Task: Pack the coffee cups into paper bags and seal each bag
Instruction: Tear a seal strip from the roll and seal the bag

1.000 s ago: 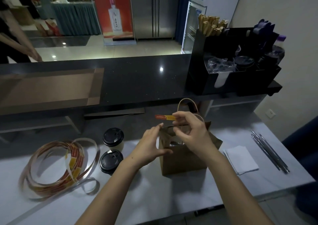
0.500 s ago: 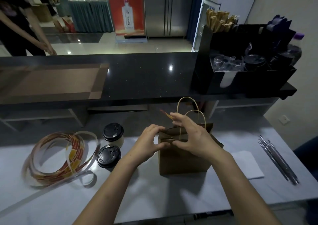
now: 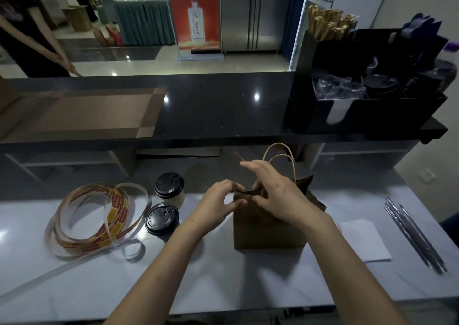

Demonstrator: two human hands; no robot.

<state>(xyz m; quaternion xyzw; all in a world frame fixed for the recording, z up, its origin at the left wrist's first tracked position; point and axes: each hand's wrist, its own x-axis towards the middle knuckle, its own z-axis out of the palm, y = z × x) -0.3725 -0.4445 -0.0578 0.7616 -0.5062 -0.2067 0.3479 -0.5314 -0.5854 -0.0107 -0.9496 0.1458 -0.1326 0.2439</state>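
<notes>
A brown paper bag (image 3: 268, 228) with twine handles (image 3: 280, 155) stands upright on the white table (image 3: 223, 275). My left hand (image 3: 218, 198) pinches the bag's top left corner between thumb and fingers. My right hand (image 3: 278, 190) lies over the bag's mouth, thumb on the front face and fingers curled at the top edge, with the index finger stretched out. A thin red sliver of sticker (image 3: 237, 154) shows at that fingertip. Two coffee cups with black lids (image 3: 169, 185) (image 3: 162, 218) stand left of the bag. The bag's inside is hidden.
A loose coil of red-and-yellow sticker tape (image 3: 99, 215) lies at the left. A white napkin (image 3: 365, 240) and several long wrapped sticks (image 3: 414, 235) lie at the right. Behind runs a raised black counter (image 3: 211, 111) with a black organizer (image 3: 372, 106). A person stands far left.
My right hand has come down from holding the red sticker above the bag and now sits on the bag's mouth. The left hand has closed in on the top corner.
</notes>
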